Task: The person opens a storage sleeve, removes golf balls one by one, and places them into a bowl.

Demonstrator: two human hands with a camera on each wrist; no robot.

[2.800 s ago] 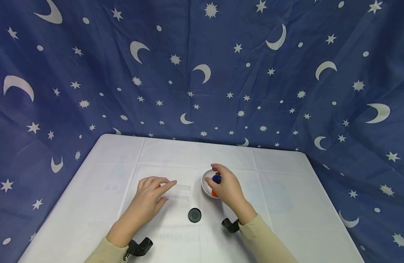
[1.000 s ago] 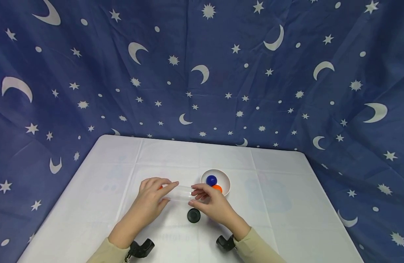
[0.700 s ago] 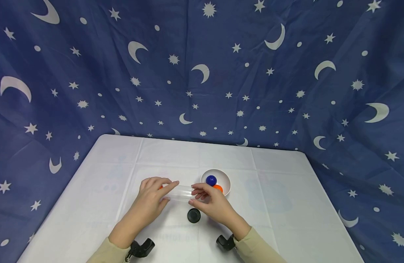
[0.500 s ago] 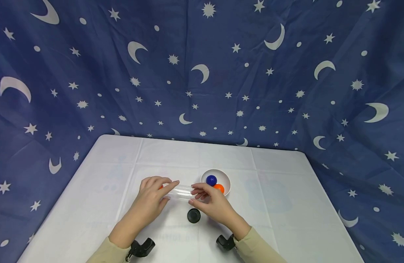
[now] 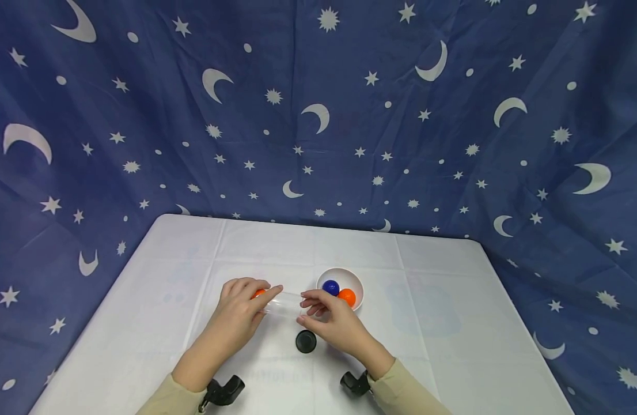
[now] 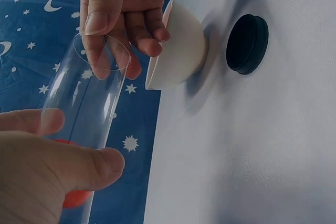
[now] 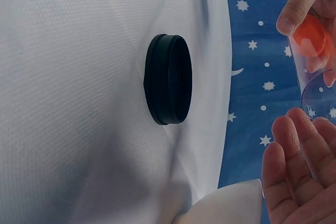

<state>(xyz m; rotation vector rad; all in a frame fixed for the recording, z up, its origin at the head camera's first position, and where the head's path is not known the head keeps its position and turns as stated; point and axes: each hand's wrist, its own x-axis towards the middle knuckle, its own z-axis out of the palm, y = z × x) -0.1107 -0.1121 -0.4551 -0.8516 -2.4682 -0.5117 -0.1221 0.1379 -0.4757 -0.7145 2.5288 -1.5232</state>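
My left hand (image 5: 235,311) grips a clear tube (image 5: 284,304) that lies sideways, its open mouth facing right. Inside the tube, between thumb and fingers, is an orange ball (image 7: 310,35); the hand partly hides it in the head view. My right hand (image 5: 339,325) is at the tube's mouth with loosely bent fingers and no ball in it. In the left wrist view its thumb and fingertips (image 6: 96,23) are right at the rim. Behind that hand stands a white bowl (image 5: 357,280) with a blue ball (image 5: 330,287) and another orange ball (image 5: 348,297).
A round black cap (image 5: 305,341) lies on the white-covered table (image 5: 184,323), just in front of the tube and between my forearms. A blue curtain (image 5: 349,115) with moons and stars hangs behind the table.
My right hand has come from over the bowl to the tube's mouth and stays there. The orange ball in the tube has shifted slightly toward the mouth. In the bowl, the balls have rolled apart a little.
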